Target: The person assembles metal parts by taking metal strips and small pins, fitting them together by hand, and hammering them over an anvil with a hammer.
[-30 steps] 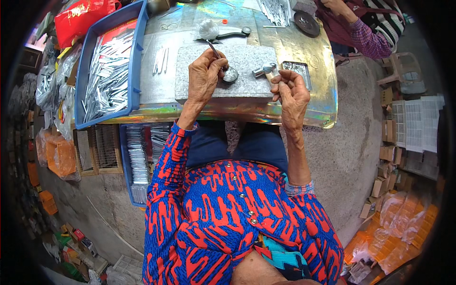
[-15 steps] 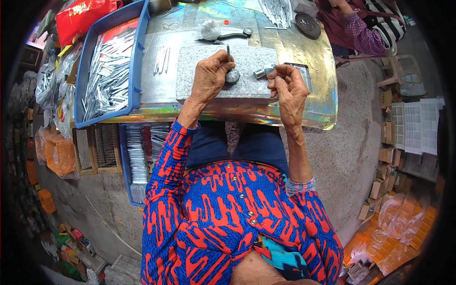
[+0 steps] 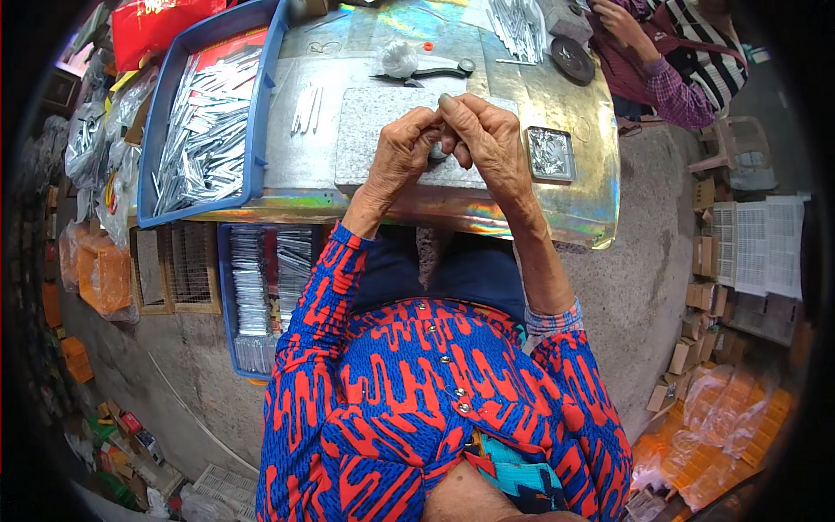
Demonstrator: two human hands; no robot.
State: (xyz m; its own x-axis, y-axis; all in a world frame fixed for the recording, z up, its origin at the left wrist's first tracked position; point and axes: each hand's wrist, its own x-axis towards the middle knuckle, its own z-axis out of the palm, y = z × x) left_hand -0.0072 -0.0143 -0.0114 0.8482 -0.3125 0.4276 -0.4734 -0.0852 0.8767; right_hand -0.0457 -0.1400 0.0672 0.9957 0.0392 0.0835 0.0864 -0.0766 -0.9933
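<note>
Both hands now meet over the grey stone block [image 3: 357,143] on the table [image 3: 294,165]. The left hand [image 3: 398,155] keeps its fingers pinched narrow; the dark rod seen there earlier is out of sight, so whether it is held cannot be told. The right hand [image 3: 494,146], formerly apart beside the hammer (now hidden), has shifted across, its fingers curled closely inward, their contents concealed. The small round metal piece [image 3: 437,150] shows partly between the hands, while the shallow tray [image 3: 550,179] at right stands fully exposed.
</note>
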